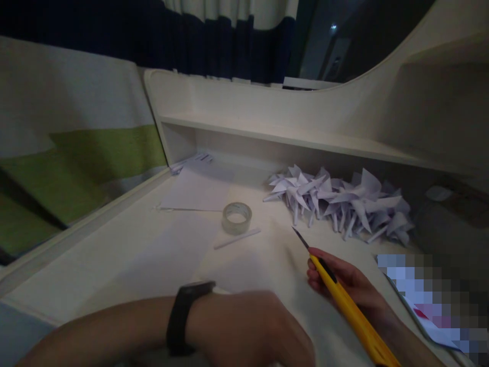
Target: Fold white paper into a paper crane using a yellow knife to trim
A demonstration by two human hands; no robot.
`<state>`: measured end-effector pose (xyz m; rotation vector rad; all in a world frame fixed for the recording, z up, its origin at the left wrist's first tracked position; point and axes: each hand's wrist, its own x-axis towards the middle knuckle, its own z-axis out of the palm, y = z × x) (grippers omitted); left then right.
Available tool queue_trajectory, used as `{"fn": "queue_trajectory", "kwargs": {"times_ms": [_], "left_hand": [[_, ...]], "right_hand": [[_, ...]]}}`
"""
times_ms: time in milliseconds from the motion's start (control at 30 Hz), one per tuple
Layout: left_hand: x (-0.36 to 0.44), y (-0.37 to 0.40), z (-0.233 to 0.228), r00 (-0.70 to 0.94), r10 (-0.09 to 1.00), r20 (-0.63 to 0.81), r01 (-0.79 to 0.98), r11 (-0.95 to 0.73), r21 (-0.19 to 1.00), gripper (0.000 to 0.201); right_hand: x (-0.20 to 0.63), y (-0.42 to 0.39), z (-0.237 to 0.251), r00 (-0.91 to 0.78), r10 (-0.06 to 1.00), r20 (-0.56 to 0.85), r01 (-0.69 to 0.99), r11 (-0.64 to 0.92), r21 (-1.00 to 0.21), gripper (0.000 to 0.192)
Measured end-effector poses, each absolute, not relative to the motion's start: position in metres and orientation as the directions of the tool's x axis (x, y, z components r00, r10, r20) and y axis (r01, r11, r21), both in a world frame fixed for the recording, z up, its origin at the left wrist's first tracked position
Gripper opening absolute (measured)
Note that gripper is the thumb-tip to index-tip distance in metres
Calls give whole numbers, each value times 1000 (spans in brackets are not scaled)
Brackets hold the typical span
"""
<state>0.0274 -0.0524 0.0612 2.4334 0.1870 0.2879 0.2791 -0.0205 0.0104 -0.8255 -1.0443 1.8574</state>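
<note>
- On the tabletop [114, 244], the paper sheets [194, 186] lie at the back left.
- The tape roll [237, 226] sits near the middle, before the sheets and to their right.
- The paper stick [237, 239] lies just before the tape roll.
- The paper pinwheels [340, 201] are heaped at the back right.
- The flat device [424, 311] lies at the right, before the pinwheels.
- The utility knife [340, 298] is in the right hand [349, 278], left of the device.
- The left hand [252, 326] is at the front, left of the knife.
</note>
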Motion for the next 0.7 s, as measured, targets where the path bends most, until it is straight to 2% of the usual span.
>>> {"fn": "queue_trajectory", "kwargs": {"times_ms": [67, 133, 200, 267, 400, 500, 600, 700], "left_hand": [[18, -41, 51, 913, 358, 197, 247, -867, 433, 18], [11, -32, 35, 867, 441, 233, 385, -888, 250, 17], [7, -25, 16, 833, 477, 280, 451, -879, 157, 18], [6, -22, 0, 805, 491, 332, 482, -868, 117, 17], [5, -21, -17, 751, 530, 393, 525, -841, 132, 23], [5, -19, -21, 713, 568, 411, 544, -818, 186, 27], [3, -17, -23, 699, 578, 421, 517, -816, 259, 27], [0, -14, -26, 687, 572, 447, 461, -819, 341, 25]], "right_hand": [[282, -20, 0, -377, 906, -192, -336, -327, -883, 54], [283, -20, -9, -358, 907, -221, -316, -340, -886, 54], [283, -21, -15, -339, 924, -178, -329, -294, -897, 59], [282, -21, -17, -305, 948, -94, -353, -204, -913, 65], [274, -19, -14, -256, 964, 75, -348, -20, -937, 60], [266, -19, -12, -194, 978, 81, -295, 21, -955, 46], [258, -19, -12, -4, 999, 40, -277, 37, -960, 27], [253, -18, -12, 185, 981, 59, -258, 106, -960, 19]]}}
